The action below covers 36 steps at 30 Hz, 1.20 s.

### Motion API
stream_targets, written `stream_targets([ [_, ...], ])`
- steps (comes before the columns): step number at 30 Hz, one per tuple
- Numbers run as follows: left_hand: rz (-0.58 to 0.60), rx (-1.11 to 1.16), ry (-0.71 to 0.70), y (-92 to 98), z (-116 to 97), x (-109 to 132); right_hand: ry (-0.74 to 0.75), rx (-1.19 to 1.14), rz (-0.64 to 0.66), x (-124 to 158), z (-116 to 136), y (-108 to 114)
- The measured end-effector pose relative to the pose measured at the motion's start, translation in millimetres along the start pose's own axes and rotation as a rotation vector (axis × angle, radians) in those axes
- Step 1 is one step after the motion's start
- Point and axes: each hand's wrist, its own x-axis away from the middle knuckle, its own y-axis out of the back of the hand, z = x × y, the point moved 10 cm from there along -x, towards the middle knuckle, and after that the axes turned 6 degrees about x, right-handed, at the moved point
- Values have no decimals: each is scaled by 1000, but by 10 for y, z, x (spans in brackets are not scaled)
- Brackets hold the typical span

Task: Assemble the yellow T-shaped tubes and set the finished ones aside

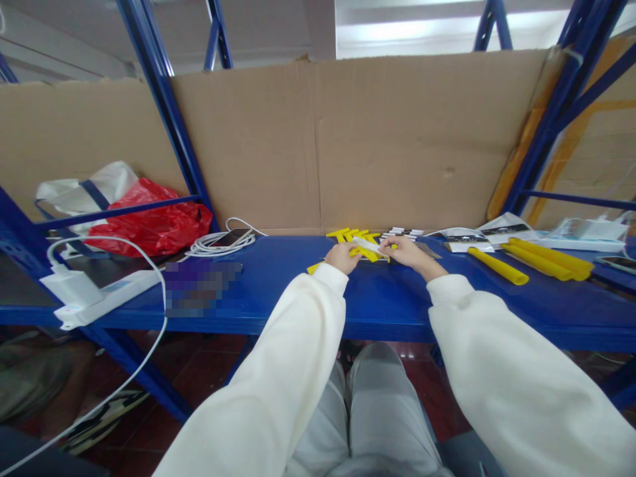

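Both my hands meet over the blue shelf, at a small pile of yellow T-shaped pieces (pixel 342 234). A small whitish, translucent strip or bag (pixel 366 245) stretches between them. My left hand (pixel 342 257) is closed at its left end, fingers mostly turned away from view. My right hand (pixel 405 251) pinches its right end between thumb and fingers. Just behind the right hand lie several small black-and-white pieces (pixel 403 232). What the strip is exactly, and whether a yellow piece is inside it, I cannot tell.
On the right lie yellow tubes (pixel 498 266) and white packets with black labels (pixel 467 240). To the left are a coiled white cable (pixel 217 243), a red plastic bag (pixel 149 215) and a power strip (pixel 112 298). Cardboard (pixel 387 146) walls the back; blue posts (pixel 171 112) frame it.
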Motion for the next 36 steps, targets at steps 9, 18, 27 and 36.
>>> stream_targets([
  [9, -9, -11, 11, -16, 11, -2, 12, 8, 107, 28, -5, -83],
  [18, 5, 4, 6, -5, -13, 1, -42, 6, 132, 59, 14, -89],
  [27, -36, 46, -5, 28, -25, 6, -91, 2, 117, 91, 48, -70],
  [36, -45, 60, -32, 25, -38, -13, -219, -127, 73, 158, 18, -60],
])
